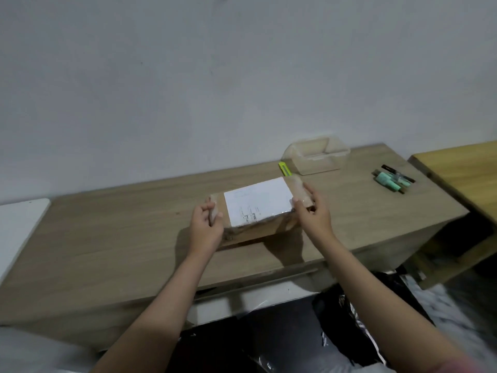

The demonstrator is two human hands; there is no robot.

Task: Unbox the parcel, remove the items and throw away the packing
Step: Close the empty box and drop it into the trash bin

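Observation:
A brown cardboard parcel (pixel 259 227), wrapped in clear tape and bearing a white label (pixel 258 200) on top, sits on the wooden desk (pixel 107 238). My left hand (pixel 205 230) grips its left end, fingers curled over the edge. At the opposite end my right hand (pixel 313 208) holds the parcel, thumb on top near the label. The box is sealed and slightly tilted, its near side facing me.
A yellow-green box cutter (pixel 285 168) lies just behind the parcel. A clear plastic container (pixel 316 156) stands against the wall. Several marker pens (pixel 394 179) lie at the desk's right. A black plastic bag (pixel 349 319) sits below the desk; a second table (pixel 462 170) is right.

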